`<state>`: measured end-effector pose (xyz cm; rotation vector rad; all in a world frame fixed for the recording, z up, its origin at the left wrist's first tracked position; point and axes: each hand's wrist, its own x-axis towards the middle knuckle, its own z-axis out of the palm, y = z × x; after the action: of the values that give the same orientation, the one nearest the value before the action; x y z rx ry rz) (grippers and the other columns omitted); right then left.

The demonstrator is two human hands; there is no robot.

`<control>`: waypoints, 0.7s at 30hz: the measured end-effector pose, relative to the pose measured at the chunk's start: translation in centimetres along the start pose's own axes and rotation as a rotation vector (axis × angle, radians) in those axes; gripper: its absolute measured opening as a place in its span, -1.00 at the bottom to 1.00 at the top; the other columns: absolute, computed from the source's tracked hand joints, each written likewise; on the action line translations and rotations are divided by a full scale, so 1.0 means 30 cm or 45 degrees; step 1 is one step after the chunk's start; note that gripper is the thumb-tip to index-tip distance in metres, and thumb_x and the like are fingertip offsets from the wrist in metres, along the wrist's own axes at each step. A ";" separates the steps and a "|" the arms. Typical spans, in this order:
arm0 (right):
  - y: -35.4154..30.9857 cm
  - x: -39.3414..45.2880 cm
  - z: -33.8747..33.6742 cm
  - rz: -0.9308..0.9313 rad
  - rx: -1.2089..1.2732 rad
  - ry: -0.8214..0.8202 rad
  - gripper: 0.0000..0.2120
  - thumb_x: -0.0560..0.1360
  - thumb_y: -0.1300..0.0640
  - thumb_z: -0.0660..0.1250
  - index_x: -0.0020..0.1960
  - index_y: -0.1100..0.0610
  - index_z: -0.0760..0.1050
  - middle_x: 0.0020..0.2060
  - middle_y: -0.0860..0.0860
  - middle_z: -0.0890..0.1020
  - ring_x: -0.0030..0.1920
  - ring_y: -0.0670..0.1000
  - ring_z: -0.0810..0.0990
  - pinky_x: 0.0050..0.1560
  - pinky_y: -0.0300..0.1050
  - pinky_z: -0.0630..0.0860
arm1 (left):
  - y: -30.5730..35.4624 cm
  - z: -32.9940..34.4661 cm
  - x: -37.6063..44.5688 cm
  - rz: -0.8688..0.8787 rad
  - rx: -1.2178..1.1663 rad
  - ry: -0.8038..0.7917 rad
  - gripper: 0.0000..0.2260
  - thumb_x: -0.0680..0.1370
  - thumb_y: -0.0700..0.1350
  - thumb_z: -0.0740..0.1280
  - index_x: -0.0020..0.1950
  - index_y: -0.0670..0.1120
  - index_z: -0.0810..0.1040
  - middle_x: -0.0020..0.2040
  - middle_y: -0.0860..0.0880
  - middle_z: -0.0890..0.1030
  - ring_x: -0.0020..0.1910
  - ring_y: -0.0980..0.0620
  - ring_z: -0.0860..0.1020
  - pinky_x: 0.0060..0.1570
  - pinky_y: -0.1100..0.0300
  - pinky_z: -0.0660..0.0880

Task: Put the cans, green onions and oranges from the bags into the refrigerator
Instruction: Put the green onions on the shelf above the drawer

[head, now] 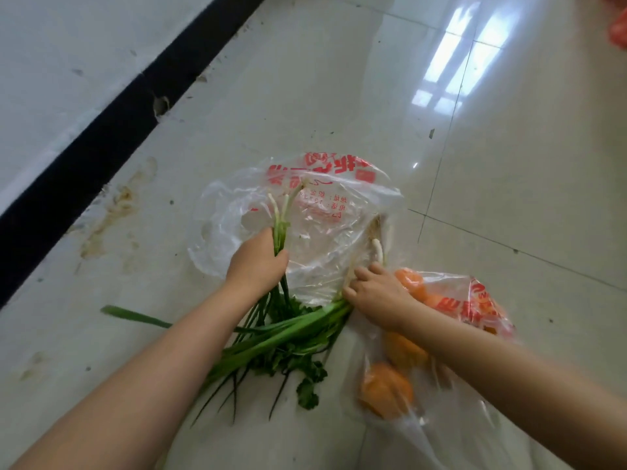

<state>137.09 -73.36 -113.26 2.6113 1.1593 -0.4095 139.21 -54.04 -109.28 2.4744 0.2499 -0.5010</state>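
Note:
A clear plastic bag [325, 212] with red print lies flattened on the tiled floor. My left hand [258, 262] is shut on a thin bunch of green onions [281, 215], white ends pointing away from me. My right hand [376, 293] grips a thicker bunch of green onions [305, 330] near its white roots, at the bag's right edge. Their green leaves and some leafy coriander [305, 374] fan out on the floor between my forearms. A second printed bag [471, 300] under my right arm holds several oranges [386, 388]. No cans or refrigerator are in view.
A white wall with a black baseboard [112, 130] runs diagonally along the left. Brownish stains [115, 212] mark the floor near it. A red-orange bag [619, 32] shows at the top right corner. Glossy floor tiles [509, 164] stretch ahead and to the right.

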 end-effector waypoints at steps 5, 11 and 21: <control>0.063 0.061 -0.138 0.129 0.135 0.326 -0.75 0.09 0.17 0.59 -0.26 0.07 0.64 -0.32 -0.04 0.69 -0.22 0.03 0.65 -0.25 -0.21 0.54 | -0.020 -0.025 -0.001 -0.074 0.093 -0.025 -0.87 0.60 -0.15 0.14 -0.16 -0.10 0.31 -0.34 0.00 0.33 -0.21 -0.09 0.39 -0.07 0.01 0.43; 0.057 0.251 -0.234 0.388 0.235 0.126 -0.67 0.53 0.23 0.18 0.28 0.16 0.42 0.38 0.15 0.32 0.42 0.16 0.18 0.39 0.10 0.22 | -0.030 -0.033 -0.001 -0.091 -0.086 -0.008 -0.85 0.60 -0.20 0.15 0.14 -0.20 0.40 -0.22 -0.02 0.39 -0.18 -0.03 0.41 -0.21 0.16 0.34; 0.055 0.195 -0.210 0.559 0.476 0.212 -0.73 0.58 0.17 0.12 0.25 0.12 0.42 0.08 0.16 0.54 0.03 0.17 0.54 -0.05 -0.02 0.48 | -0.070 -0.045 -0.019 -0.301 -0.508 -0.005 -0.77 0.63 -0.19 0.11 0.27 -0.21 0.35 -0.12 -0.07 0.46 -0.20 0.02 0.46 -0.21 0.18 0.39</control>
<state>143.05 -68.33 -109.29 3.1669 0.5534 -0.3460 138.48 -51.58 -109.11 2.0652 0.5859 -0.4982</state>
